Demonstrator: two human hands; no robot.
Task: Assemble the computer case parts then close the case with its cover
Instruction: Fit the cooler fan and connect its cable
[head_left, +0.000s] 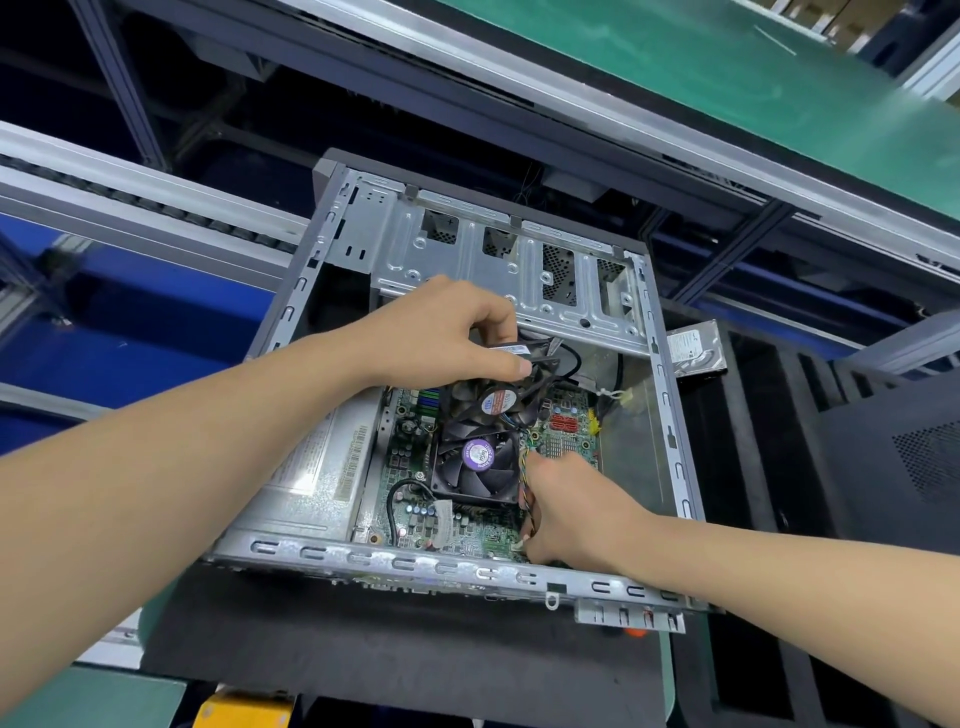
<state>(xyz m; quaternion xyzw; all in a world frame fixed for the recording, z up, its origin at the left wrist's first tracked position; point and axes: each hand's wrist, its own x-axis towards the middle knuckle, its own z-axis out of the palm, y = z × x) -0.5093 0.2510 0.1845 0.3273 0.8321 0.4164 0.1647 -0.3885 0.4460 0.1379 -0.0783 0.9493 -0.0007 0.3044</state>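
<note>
The task looks mid-way. The case (415, 564), a box of bare stamped steel with slotted rims, lies open on a dark mat (363, 649) in the middle of the desk (52, 696). The green circuit board (566, 441) and a black plastic cooler fan (475, 462) are already seated inside.

The left hand (447, 332) curls its fingers round a second, loose fan (498, 400), tilted above the board. The right hand's (576, 509) fingers, bent down near the case's near rim, seem to pinch a small white plug (519, 544) on thin coloured wires (524, 467).

Still left, I judge: mounting that fan, fitting the hard drive (696, 348) lying outside toward the desk's right edge, and closing with the dark perforated cover (893, 467) beside it.
</note>
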